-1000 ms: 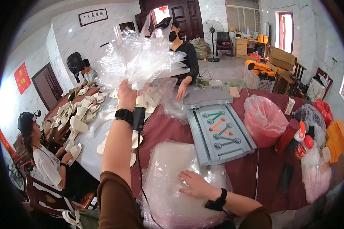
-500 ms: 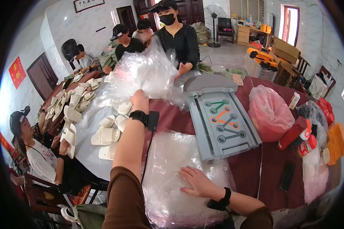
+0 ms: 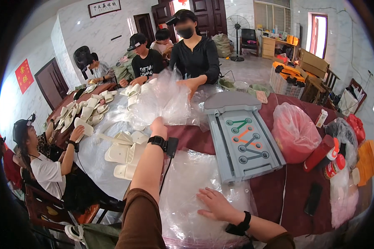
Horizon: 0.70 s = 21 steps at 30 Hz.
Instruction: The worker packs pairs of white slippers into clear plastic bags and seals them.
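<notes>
Holding a bunch of clear plastic bags [image 3: 164, 99] up over the surface [image 3: 278, 182], the left hand [image 3: 158, 124] is closed around its lower edge. Right hand [image 3: 214, 204] lies flat, fingers spread, on the stack of bags [image 3: 187, 182] just beside the grey tray [image 3: 241, 139]. Bags look light, limp and slippery; best pinched at a gathered edge.

Left hand [image 3: 158, 124] lowered clear bags [image 3: 164, 99] from overhead toward co-worker's hand [image 3: 192, 84] across table.
</notes>
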Available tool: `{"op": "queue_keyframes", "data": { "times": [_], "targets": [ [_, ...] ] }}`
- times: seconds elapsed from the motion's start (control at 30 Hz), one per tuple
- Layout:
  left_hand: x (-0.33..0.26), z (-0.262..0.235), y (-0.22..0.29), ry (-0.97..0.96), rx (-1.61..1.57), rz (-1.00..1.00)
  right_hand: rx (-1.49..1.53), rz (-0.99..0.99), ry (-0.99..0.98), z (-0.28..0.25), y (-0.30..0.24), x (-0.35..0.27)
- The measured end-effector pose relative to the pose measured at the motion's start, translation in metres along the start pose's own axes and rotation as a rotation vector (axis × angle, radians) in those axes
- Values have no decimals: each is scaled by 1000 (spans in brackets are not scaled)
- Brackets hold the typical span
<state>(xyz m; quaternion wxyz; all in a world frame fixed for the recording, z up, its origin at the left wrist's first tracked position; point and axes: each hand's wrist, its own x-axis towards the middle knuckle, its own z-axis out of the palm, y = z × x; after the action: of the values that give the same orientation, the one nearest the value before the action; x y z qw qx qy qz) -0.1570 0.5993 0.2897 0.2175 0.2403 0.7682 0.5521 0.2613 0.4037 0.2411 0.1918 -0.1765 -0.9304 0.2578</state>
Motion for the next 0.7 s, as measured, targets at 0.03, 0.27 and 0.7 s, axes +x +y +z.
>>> {"op": "queue_keyframes", "data": {
  "times": [0.03,0.27,0.7],
  "targets": [
    [-14,11,7,-22,-249,-126,-5,22,5,-2,4,-2],
    [-3,-9,0,-172,-844,-80,12,-14,-16,-1,-8,0],
    [-108,-34,39,-502,-837,201,-4,-47,-6,-5,-14,7]
  ]
}}
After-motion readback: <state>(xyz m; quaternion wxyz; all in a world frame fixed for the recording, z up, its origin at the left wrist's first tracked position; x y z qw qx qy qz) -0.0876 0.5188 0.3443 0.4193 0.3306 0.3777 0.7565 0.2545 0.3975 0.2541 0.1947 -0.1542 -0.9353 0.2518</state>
